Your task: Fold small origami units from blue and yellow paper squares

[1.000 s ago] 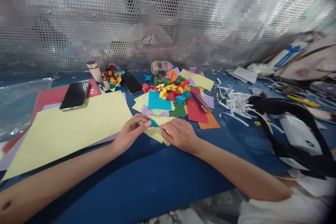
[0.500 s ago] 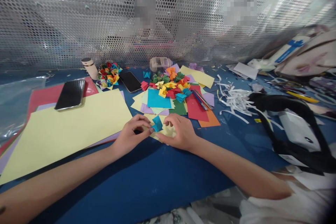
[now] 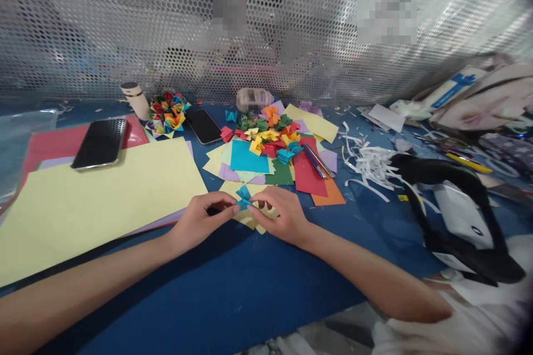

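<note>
A small blue folded paper piece is pinched between both hands, just above the near edge of the paper scraps. My left hand grips its left side with thumb and forefinger. On its right side, the thumb and fingertips of my right hand close on it. Pale yellow paper pieces lie beneath the fingers. Beyond them is a flat blue sheet, and behind that a heap of small folded paper pieces in yellow, orange, green, red and blue.
Large yellow sheets lie at left with a dark phone on top. Another phone, a multicoloured folded-paper cluster and a white cylinder stand further back. White paper strips and a black strapped device are at right.
My right hand has closed onto the blue folded paper piece, where before its fingers were apart from it. The piece sits lower and has turned. The view has shifted slightly.
</note>
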Demonstrator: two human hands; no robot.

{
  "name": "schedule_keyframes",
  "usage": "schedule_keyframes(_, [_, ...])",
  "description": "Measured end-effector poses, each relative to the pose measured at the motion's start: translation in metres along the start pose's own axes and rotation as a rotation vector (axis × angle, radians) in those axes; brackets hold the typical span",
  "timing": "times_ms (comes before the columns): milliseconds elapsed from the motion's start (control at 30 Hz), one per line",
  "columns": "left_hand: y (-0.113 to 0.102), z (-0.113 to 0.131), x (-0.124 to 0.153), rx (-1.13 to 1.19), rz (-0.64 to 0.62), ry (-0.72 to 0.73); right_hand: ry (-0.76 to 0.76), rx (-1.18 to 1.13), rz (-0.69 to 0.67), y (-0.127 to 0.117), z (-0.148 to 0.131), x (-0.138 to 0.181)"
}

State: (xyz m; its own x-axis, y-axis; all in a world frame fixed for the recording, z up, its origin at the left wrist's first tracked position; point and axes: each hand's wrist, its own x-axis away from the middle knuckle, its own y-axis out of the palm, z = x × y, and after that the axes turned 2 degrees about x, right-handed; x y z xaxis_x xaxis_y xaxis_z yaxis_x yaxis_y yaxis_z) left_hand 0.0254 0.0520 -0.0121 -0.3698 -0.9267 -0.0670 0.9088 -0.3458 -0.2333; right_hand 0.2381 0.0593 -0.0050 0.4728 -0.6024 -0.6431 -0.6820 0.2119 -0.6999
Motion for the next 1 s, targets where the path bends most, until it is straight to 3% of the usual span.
schedule_keyframes(233, [-0.0001, -0.0014, -0.0004, -0.012, -0.012, 0.004, 0.029, -0.033, 0.008, -0.0016, -0.0020, -0.0011])
schedule_keyframes(433, [0.0008, -0.0003, -0.0008, 0.064, 0.002, 0.023, 0.378, -0.361, -0.094, -0.0040, -0.0053, -0.0042])
schedule_keyframes(600, [0.0009, 0.0007, -0.0013, 0.188, 0.005, 0.061, 0.513, -0.505, -0.147, -0.0018, -0.0045, -0.0063])
schedule_keyframes(1000, [0.0002, 0.0065, 0.0006, -0.035, -0.030, 0.117, 0.603, -0.637, -0.198, 0.0014, -0.0052, -0.0047])
